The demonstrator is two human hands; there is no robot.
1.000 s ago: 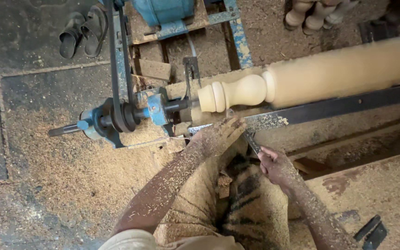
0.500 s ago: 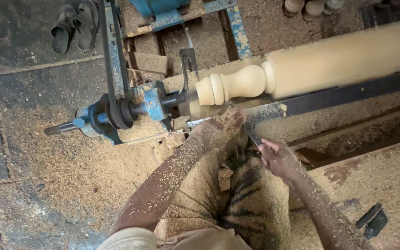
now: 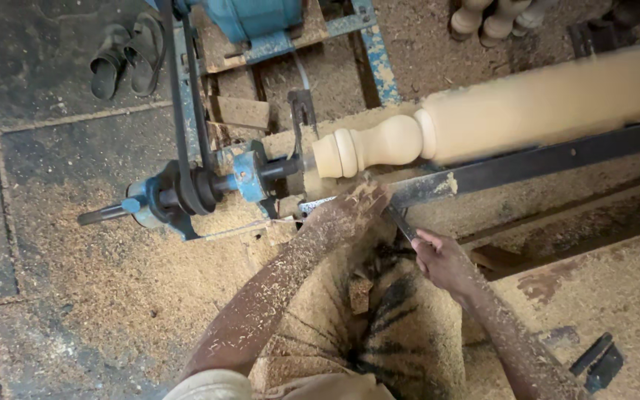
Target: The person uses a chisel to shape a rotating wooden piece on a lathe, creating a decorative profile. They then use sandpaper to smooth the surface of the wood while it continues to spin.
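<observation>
Head view: we are pressing our sawdust-coated left hand (image 3: 353, 207) on the tool rest (image 3: 527, 164) while our right hand (image 3: 442, 259) is gripping a chisel (image 3: 403, 224) beneath the turned wooden spindle (image 3: 483, 122). Any slip risks the edge digging in and gouging.

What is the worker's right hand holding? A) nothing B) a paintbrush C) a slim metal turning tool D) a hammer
C: the right hand grips a slim dark metal tool angled up toward the pale turned wood on the lathe, with the left hand up by the tool rest.
</observation>
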